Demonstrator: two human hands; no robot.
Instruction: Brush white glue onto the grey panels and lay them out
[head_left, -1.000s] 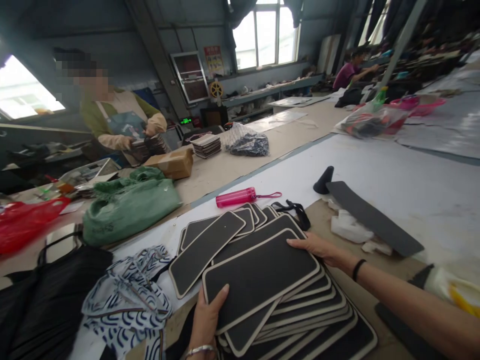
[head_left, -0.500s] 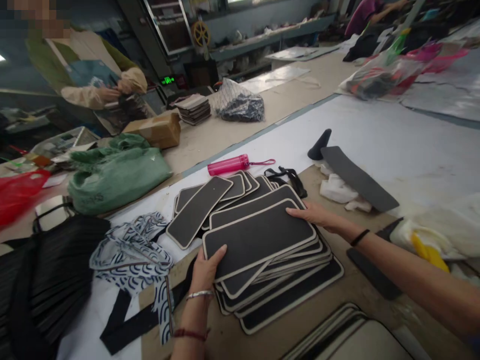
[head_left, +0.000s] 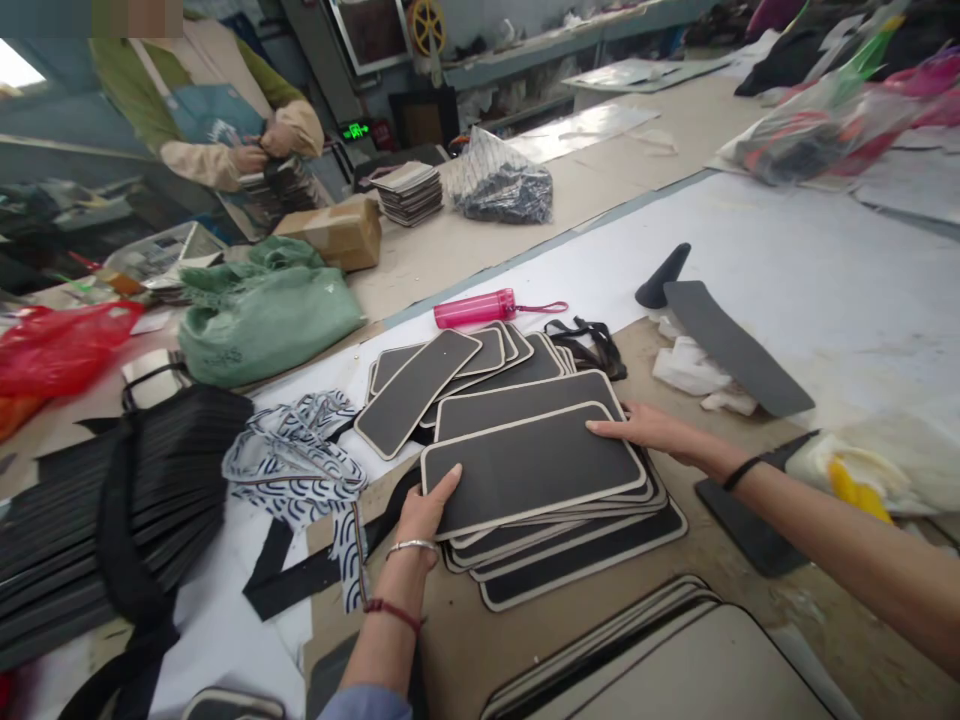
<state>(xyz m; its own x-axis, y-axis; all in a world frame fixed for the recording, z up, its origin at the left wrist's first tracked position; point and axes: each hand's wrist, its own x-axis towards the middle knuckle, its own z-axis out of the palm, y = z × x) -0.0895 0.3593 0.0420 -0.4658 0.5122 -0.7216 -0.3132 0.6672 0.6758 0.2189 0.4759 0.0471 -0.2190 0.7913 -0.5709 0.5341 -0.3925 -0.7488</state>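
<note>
A stack of black rectangular panels with pale edging point(head_left: 532, 470) lies on the brown board in front of me. My left hand point(head_left: 424, 515) grips the near left corner of the stack, thumb on the top panel. My right hand point(head_left: 649, 430) presses against the stack's right end, fingers closed round the edge. More of the same panels point(head_left: 442, 370) are fanned out just beyond the stack.
A pink bottle point(head_left: 476, 308), black strap point(head_left: 592, 345), patterned cloth point(head_left: 300, 460), green bag point(head_left: 262, 315) and black pleated bag point(head_left: 112, 500) surround the panels. A long dark strip point(head_left: 731, 345) lies right. Another person point(head_left: 225, 110) handles pieces across the table.
The loosely spread panels have been squared up into a tighter stack between my hands. The camera has tilted downward, so the windows have left the view.
</note>
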